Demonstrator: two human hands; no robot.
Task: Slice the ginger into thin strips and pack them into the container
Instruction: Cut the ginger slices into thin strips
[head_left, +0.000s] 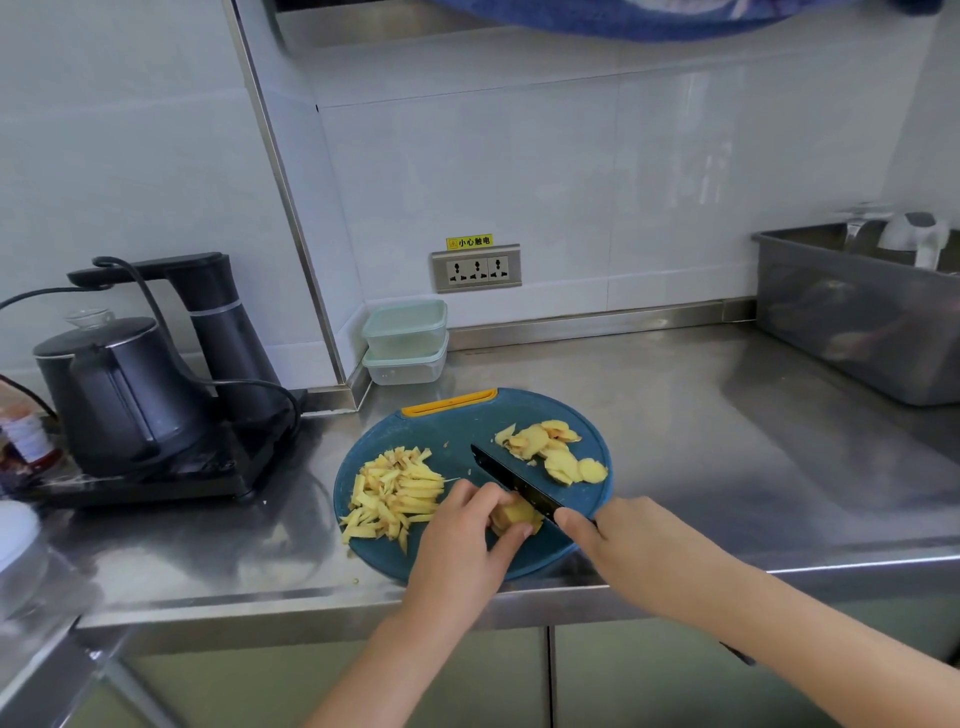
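- Two hands are over the round blue cutting board (452, 426), which lies on the steel counter (727, 441) with its near rim reaching the counter's front edge
- Your left hand (462, 535) holds the ginger piece (514, 514) down on the near part of the board; its fingers are curled over the top and the thumb presses the near side
- Your right hand (623, 551) is clenched round the handle of the black knife (514, 480); the handle is hidden under the hand; the blade runs away to the left, its heel on the ginger piece just beside your left fingertips
- A pile of ginger strips (395, 493) lies on the left part of the board, just beside your left hand; a few stray bits lie on the counter
- Flat ginger slices (550, 449) overlap on the far right part, beyond the blade
- Two containers (405, 340) with pale green lids are stacked in the wall corner, just past the board's orange handle; both are closed
- Left of the board stand a black kettle (119, 395) and its spout tower (223, 322) on a tray, cords trailing; a jar (26, 441) sits at the left edge
- A triple wall socket (475, 270) is above the containers; a grey tub (857, 322) stands on the far right
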